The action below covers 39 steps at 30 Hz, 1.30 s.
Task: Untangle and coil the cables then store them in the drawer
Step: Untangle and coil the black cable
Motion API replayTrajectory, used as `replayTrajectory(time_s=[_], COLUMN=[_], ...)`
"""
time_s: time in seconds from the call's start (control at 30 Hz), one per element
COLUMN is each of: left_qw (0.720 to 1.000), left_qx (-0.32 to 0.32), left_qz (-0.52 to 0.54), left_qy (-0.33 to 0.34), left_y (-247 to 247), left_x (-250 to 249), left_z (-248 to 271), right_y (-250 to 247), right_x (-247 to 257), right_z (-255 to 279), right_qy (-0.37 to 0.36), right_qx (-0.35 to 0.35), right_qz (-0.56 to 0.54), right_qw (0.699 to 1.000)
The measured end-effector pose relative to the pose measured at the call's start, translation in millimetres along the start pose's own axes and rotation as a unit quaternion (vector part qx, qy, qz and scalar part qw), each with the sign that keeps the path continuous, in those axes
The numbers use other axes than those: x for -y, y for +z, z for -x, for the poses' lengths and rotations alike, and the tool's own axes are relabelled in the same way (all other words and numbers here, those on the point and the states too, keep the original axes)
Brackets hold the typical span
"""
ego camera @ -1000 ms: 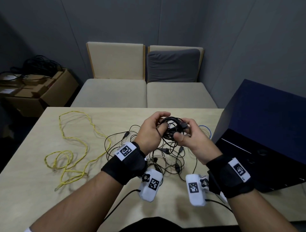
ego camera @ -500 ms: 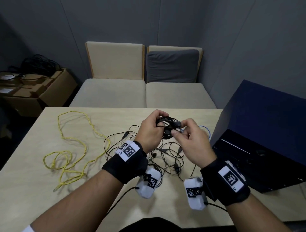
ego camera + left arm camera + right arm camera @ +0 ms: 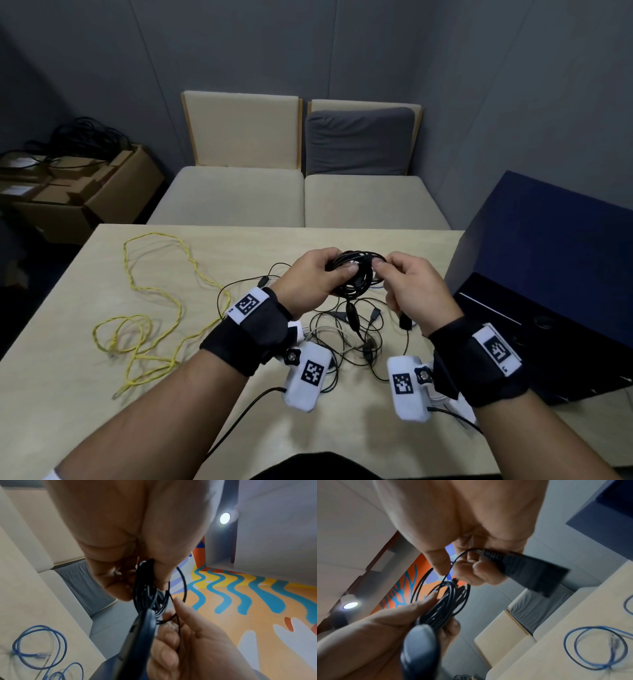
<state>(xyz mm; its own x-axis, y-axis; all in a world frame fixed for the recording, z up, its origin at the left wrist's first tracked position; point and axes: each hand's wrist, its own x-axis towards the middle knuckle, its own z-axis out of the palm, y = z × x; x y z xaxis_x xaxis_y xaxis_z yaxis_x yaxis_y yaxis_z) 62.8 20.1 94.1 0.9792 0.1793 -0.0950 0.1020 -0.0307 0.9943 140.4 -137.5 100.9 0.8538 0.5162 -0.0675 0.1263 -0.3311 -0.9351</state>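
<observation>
Black on black is the trouble, tbh: the black coil [image 3: 356,274] is held up off the table [image 3: 102,394] between both hands, and you can't pick out where one loop ends and the next starts. The left hand [image 3: 308,281] has fingers and thumb curled round the coil's left side. The right hand [image 3: 418,291] pinches a strand on the coil's right side with thumb and forefinger, its lower fingers folded over a black plug [image 3: 527,572]. Both hands hide a good part of the coil. In the wrist views a dark rounded lump [image 3: 140,635] sits close to the lens below the coil, too blurred to name. Directly under the coil lies a loose tangle of thin black cables [image 3: 356,335], too crossed over to count. Left of the coil a yellow cable [image 3: 150,308] sprawls in open loops, and a blue cable [image 3: 39,647] lies on the table near the coil, mostly hidden in the head view. Right of the coil stands a dark blue cabinet [image 3: 555,274], cut off by the frame edge; can't tell if its blacker lower part is a drawer. The table is pale wood. Behind the coil are two beige chairs [image 3: 239,198], one with a grey cushion [image 3: 359,140], then grey walls. Far left of the coil sit cardboard boxes [image 3: 85,195] with more black cable piled on top.
</observation>
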Motion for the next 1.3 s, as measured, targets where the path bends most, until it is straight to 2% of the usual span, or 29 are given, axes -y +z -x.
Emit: replayTrajectory(time_s=[0.13, 0.27, 0.37, 0.43, 0.7, 0.83, 1.0, 1.1, 1.2, 1.3], left_qw=[0.999, 0.998, 0.999, 0.998, 0.986, 0.978, 0.958, 0.951, 0.969, 0.983], left_qx=[0.027, -0.007, 0.002, 0.009, 0.088, 0.126, 0.066, 0.019, -0.022, -0.061], left_qz=[0.024, 0.065, 0.045, 0.051, 0.133, 0.162, 0.279, 0.31, 0.244, 0.164], left_qy=[0.008, 0.01, 0.021, 0.028, 0.047, 0.037, 0.017, 0.014, 0.034, 0.046], left_y=[2, 10, 16, 15, 16, 14, 19, 18, 21, 24], left_x=[0, -4, -8, -8, -3, -4, -6, -12, -9, -6], left_z=[3, 5, 6, 6, 11, 13, 11, 10, 9, 11], right_y=[-4, 0, 1, 4, 13, 15, 14, 11, 10, 6], right_x=[1, -1, -8, -7, -2, 1, -1, -1, -5, -5], right_z=[-2, 1, 2, 4, 0, 2, 1, 2, 1, 0], right_qy=[0.028, -0.021, -0.052, -0.059, -0.048, -0.056, -0.054, -0.045, -0.05, -0.028], right_qx=[0.027, 0.042, 0.091, 0.115, 0.019, 0.004, 0.002, -0.011, -0.021, 0.003], right_qz=[-0.051, -0.046, -0.018, -0.057, -0.136, -0.192, -0.224, -0.212, -0.176, -0.199], right_qw=[0.998, 0.998, 0.994, 0.99, 0.989, 0.98, 0.973, 0.976, 0.983, 0.98])
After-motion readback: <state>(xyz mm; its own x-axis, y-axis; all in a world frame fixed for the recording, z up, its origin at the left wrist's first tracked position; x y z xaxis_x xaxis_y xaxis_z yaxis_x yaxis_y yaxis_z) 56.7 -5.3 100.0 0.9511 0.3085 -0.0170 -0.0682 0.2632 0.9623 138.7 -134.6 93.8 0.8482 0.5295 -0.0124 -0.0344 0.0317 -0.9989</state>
